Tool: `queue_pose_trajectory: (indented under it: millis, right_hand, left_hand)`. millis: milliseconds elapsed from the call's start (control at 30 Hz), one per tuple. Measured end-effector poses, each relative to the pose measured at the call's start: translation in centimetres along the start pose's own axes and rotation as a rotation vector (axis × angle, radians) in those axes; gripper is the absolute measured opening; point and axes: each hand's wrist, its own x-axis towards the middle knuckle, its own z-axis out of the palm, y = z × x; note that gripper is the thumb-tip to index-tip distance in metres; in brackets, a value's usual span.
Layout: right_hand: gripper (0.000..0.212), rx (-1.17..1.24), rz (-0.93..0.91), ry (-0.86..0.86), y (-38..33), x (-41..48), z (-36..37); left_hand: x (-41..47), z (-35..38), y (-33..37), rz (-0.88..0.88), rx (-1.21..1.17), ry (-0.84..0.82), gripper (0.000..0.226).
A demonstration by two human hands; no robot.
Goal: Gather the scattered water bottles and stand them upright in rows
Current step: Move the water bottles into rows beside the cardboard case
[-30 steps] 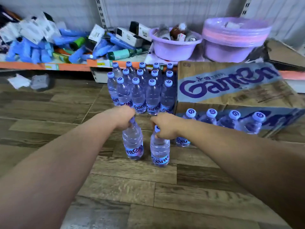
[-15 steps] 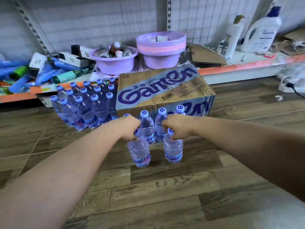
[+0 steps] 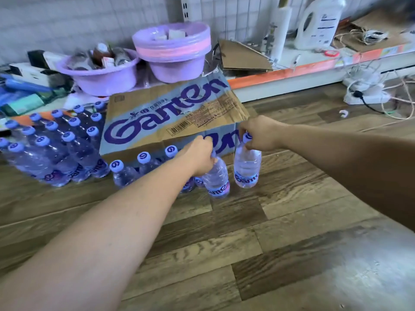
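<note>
Wood-plank floor (image 3: 292, 221) by a low shelf (image 3: 314, 68). I've got two full bottles by the neck: left hand (image 3: 199, 157) pinching the left bottle (image 3: 216, 178), right hand (image 3: 260, 133) pinching the right bottle (image 3: 246, 167); both upright at the floor, contact unclear. Probably heavy, thin-walled, slick; grip at cap or neck, don't squeeze the body. A short row (image 3: 143, 164) stands just left along the carton (image 3: 170, 122), which blocks behind. Finished block (image 3: 54, 144) further left. Purple basins (image 3: 175, 50) on shelf, clear.
</note>
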Motion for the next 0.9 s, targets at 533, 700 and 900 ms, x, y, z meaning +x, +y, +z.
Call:
queue_pose_trajectory:
  millis: [533, 700, 900]
  right_hand:
    - [0.031, 0.113, 0.036, 0.059, 3.5, 4.7, 3.1]
    - [0.032, 0.135, 0.046, 0.050, 4.9, 4.8, 2.7]
    - [0.032, 0.161, 0.012, 0.066, 4.9, 4.7, 3.8]
  left_hand:
    - [7.0, 2.3, 3.8, 0.030, 0.196, 0.060, 0.035]
    - [8.2, 2.2, 3.4, -0.031, 0.209, 0.042, 0.036]
    - [9.1, 2.1, 2.9, -0.015, 0.211, 0.079, 0.036]
